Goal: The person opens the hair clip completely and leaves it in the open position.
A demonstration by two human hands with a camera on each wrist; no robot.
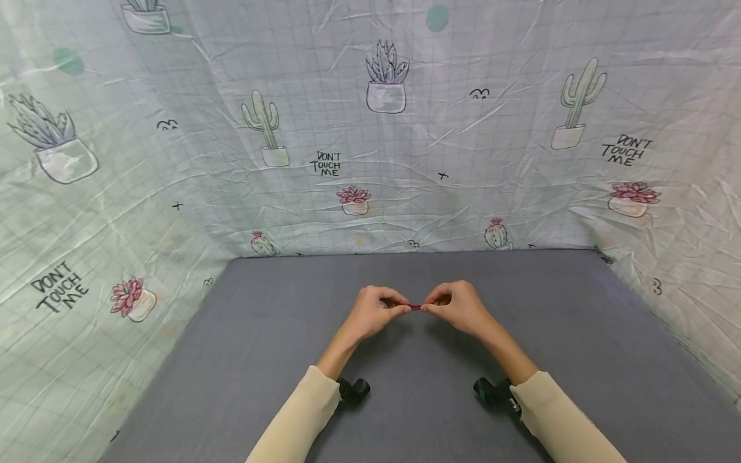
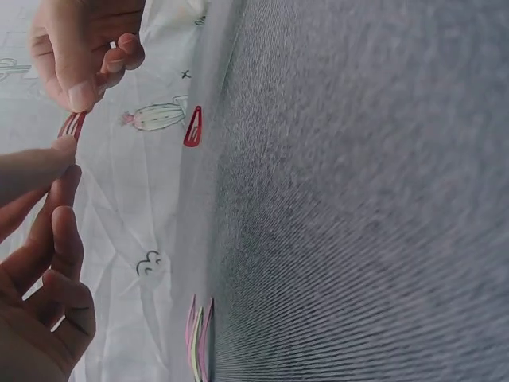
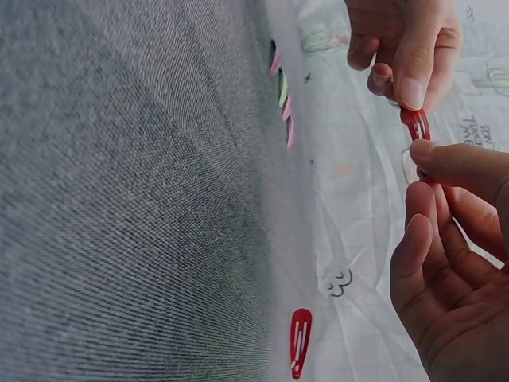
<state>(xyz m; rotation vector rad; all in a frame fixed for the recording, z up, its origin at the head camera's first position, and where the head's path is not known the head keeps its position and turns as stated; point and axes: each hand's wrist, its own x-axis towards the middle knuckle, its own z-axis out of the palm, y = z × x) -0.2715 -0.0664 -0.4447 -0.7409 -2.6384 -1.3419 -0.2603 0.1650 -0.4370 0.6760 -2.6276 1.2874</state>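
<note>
Between both hands a small red snap hair clip is held above the grey table. My left hand pinches one end of it between thumb and fingertips. The other end sits in the pinch of my right hand. In the left wrist view, narrow slots show in the middle of the clip. Fingertips cover both of its ends, and I cannot tell whether it is snapped or unsnapped.
Another red hair clip lies on the grey tabletop, toward the right. Several slim pink and green pieces, probably hair clips, lie toward the left. A cactus-patterned sheet hangs behind and beside the table.
</note>
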